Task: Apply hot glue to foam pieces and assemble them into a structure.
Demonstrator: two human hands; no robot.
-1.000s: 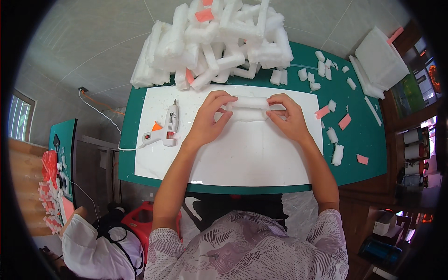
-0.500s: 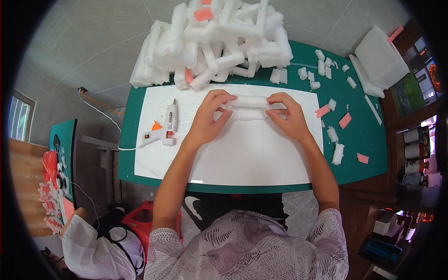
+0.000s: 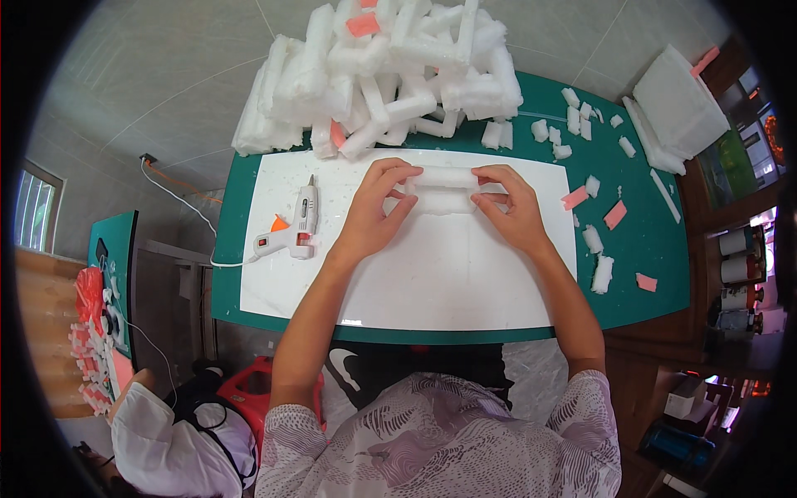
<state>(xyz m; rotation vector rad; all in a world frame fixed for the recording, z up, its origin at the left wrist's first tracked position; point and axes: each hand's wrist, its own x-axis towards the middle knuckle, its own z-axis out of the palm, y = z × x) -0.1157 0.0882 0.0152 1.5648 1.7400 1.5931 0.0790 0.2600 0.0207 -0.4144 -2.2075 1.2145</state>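
Observation:
A small white foam piece (image 3: pixel 447 177), with one bar along its far side and another strip nearer me, is held over the white board. Its left end is pinched between the thumb and fingers of my left hand (image 3: pixel 378 207). At the other end, my right hand (image 3: pixel 513 207) grips it the same way. The fingertips partly cover both short ends. To the left of my left hand, a white hot glue gun (image 3: pixel 305 217) with an orange part lies on the board, its nozzle pointing away from me.
A tall heap of white foam frames (image 3: pixel 374 83) stands behind the white board (image 3: pixel 448 282). Foam scraps (image 3: pixel 573 120) and pink pieces (image 3: pixel 615 215) are scattered on the green table (image 3: pixel 656 257) to the right, near a large foam block (image 3: pixel 677 104). Another person (image 3: pixel 178 440) sits at lower left.

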